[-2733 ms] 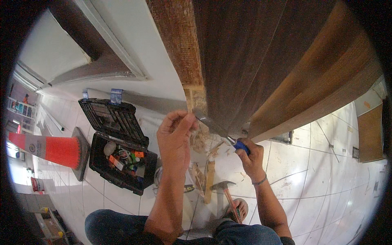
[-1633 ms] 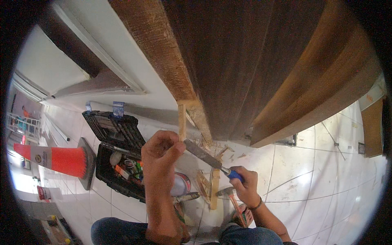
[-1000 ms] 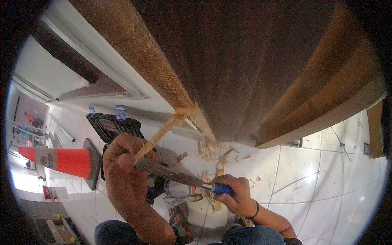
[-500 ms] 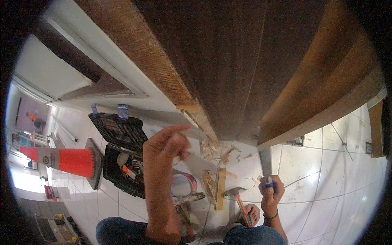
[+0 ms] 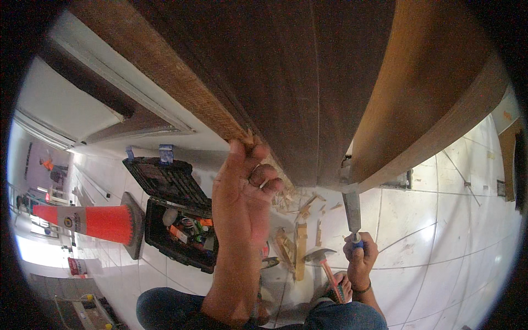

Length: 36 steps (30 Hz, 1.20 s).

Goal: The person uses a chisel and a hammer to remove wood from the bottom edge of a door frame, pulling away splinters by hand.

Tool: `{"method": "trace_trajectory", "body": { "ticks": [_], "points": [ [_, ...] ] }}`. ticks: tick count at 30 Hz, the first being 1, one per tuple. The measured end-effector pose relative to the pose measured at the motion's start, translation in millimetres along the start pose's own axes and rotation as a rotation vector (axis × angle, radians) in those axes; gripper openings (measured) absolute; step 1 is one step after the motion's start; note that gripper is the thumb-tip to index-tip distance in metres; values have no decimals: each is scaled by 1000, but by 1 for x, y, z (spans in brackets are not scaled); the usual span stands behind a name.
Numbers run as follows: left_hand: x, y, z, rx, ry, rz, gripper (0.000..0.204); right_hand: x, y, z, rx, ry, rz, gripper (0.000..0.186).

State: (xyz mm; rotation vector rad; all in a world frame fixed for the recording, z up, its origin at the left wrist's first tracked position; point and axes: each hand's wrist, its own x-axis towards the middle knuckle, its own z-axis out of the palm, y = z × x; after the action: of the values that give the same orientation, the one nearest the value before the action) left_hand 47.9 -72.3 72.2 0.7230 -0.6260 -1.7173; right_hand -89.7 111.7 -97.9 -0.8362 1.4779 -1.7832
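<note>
My left hand [image 5: 247,181] reaches up to the splintered lower part of the rough timber strip [image 5: 181,82] along the dark wood panel [image 5: 275,77], fingers bent against it; whatever they pinch is hidden. My right hand [image 5: 360,258], lower and to the right, grips the blue handle of a flat metal-bladed tool [image 5: 350,212], its blade pointing upward. Beneath both hands, pale wood offcuts and chips [image 5: 300,250] lie on white floor tiles [image 5: 418,231]. A claw hammer [image 5: 330,269] with an orange handle is beside my foot [image 5: 344,283].
An open black toolbox [image 5: 179,231] sits at left, beside an orange cone [image 5: 104,223] with a grey base. A ladder [image 5: 77,311] shows at lower left. Far left, a person in orange [image 5: 48,165] is visible. A brown board [image 5: 509,165] stands at the right edge.
The loose wood strip seen in my left hand is out of sight; that hand has risen to the timber. My right hand moved right, turning the blade from crosswise to upright.
</note>
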Motion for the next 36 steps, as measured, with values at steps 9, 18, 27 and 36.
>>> {"method": "trace_trajectory", "body": {
  "ticks": [9,18,27,36],
  "points": [
    [-1,-3,-5,-366,-34,-65,11,-1,-2,-3,-19,-11,49,60],
    [-28,-49,-68,-199,66,39,18,0,5,-4,-20,-4,48,59],
    [-29,-68,-36,173,383,-51,43,-1,11,-9,-42,-3,33,57],
    [-2,-38,-14,36,253,7,34,-3,12,-6,-13,-18,42,54]
  ]
}}
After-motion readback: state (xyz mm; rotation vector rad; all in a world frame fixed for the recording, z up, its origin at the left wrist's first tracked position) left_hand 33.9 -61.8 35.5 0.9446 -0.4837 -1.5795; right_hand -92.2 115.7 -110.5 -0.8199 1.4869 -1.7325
